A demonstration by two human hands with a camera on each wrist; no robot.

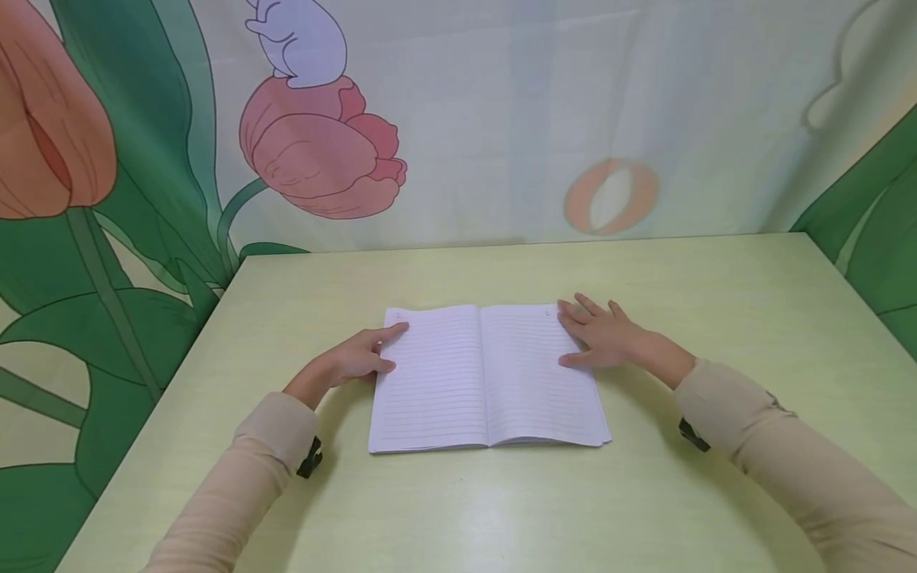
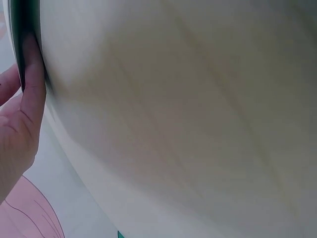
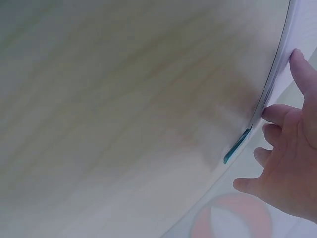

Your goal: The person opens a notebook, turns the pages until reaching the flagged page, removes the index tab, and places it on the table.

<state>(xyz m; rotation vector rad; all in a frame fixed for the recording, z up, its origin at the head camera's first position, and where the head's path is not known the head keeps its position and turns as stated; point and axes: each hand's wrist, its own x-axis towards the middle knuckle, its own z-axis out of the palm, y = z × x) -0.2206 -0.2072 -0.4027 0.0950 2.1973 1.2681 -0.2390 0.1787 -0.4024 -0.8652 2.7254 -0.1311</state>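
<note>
On the table (image 1: 458, 513), 2 grips (image 1: 356, 355) (image 1: 603, 335) touch an open lined notebook (image 1: 433, 382).

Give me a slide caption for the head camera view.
The left hand grips one edge of an open lined notebook while the right hand rests on the other.

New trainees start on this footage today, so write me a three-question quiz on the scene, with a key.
1. True or false: the rectangular white paper notebook with ruled pages lies open on the pale yellow-green, flat-topped table.
2. Multiple choice: where does the person's bare right hand touch the notebook? A, near its left edge; B, near its right edge; C, at the centre fold.
3. Short answer: what colour are the person's long fabric sleeves?

Key: 1, true; 2, B; 3, beige.
</note>
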